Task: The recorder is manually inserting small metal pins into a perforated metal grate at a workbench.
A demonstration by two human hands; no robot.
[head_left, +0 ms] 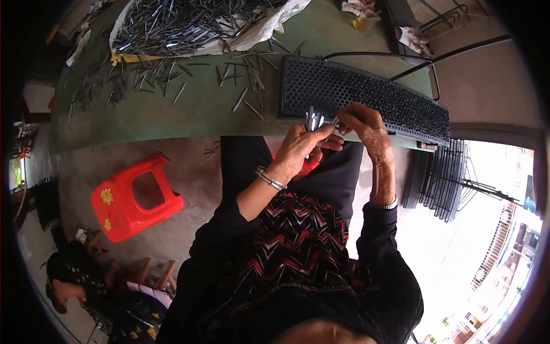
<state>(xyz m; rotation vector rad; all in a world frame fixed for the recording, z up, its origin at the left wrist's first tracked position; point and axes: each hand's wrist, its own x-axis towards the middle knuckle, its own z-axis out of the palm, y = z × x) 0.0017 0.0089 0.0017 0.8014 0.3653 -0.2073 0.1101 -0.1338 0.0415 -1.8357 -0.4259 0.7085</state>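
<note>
My left hand (295, 150) is closed around a small bunch of short, shiny metal rods (313, 121), whose upper ends stick out above the fingers. Beside it, my right hand (368, 129) is pinched at the fingertips on a thin metal rod (336, 121), close to the left thumb. Both hands are over the near edge of the green table (172, 123). Just beyond them lies a long black tray (312, 86) full of round holes. Its right part looks filled with dark pieces, while holes show at the left.
A heap of metal rods (189, 28) lies on a white sack (275, 26) at the back. Loose rods (240, 99) are scattered nearby. On the floor are a red plastic stool (117, 215) and black wire racks (447, 178). Another person (86, 281) is at lower left.
</note>
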